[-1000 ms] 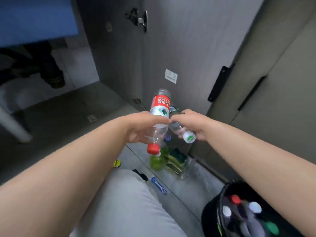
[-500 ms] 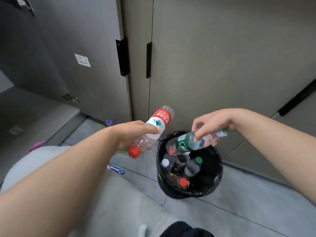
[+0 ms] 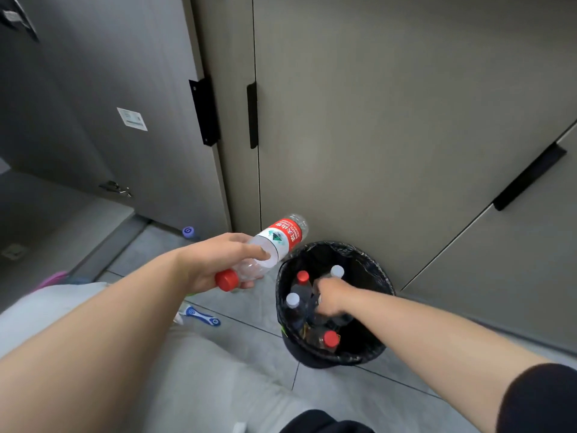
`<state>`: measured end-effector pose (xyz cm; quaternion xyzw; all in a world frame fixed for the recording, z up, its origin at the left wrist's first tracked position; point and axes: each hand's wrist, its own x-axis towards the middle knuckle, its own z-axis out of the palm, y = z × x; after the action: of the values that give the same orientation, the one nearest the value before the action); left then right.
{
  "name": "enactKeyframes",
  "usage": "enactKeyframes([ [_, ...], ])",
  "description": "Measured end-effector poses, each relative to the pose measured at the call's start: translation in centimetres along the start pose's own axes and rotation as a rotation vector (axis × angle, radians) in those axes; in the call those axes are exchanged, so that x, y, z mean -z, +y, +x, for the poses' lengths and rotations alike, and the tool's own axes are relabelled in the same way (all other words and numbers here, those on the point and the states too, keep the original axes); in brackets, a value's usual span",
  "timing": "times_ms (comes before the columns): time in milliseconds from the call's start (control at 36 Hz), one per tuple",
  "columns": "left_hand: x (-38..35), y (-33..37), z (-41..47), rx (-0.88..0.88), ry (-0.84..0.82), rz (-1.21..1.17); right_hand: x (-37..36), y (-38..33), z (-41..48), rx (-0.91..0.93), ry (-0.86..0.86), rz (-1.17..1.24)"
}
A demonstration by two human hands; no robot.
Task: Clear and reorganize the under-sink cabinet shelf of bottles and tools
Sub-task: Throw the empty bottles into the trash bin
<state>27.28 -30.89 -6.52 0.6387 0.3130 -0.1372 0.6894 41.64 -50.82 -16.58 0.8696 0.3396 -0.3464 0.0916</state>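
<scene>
Grey tiled floor before closed grey cabinet doors with black handles. Item: clear plastic bottle, red cap, red-and-white label, tilted with the cap toward the person. The left hand grips it at the neck end, just left of the black bag-lined bin. The right hand is sunk among the capped bottles inside the bin, and its grasp cannot be made out.
</scene>
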Motion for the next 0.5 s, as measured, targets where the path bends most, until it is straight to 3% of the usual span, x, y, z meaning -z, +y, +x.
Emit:
enactKeyframes([
  [167,0.7,-0.3,0.0,0.010,0.041,-0.008,-1.5,1.3,1.3,0.020,0.064,0.148],
  [250,0.7,-0.1,0.0,-0.002,0.035,0.008,0.7,1.3,0.4,0.073,0.290,0.200],
  [389,0.0,0.7,0.0,-0.139,0.091,0.081,5.7,-1.2,-4.1,0.433,0.779,0.313],
  [444,-0.3,1.1,-0.2,-0.184,0.104,0.141,7.4,-2.5,-5.8,0.557,0.833,0.221],
  [500,-0.7,1.5,-0.4,-0.233,0.118,0.160,8.7,-3.8,-6.6,0.614,0.772,0.098],
])
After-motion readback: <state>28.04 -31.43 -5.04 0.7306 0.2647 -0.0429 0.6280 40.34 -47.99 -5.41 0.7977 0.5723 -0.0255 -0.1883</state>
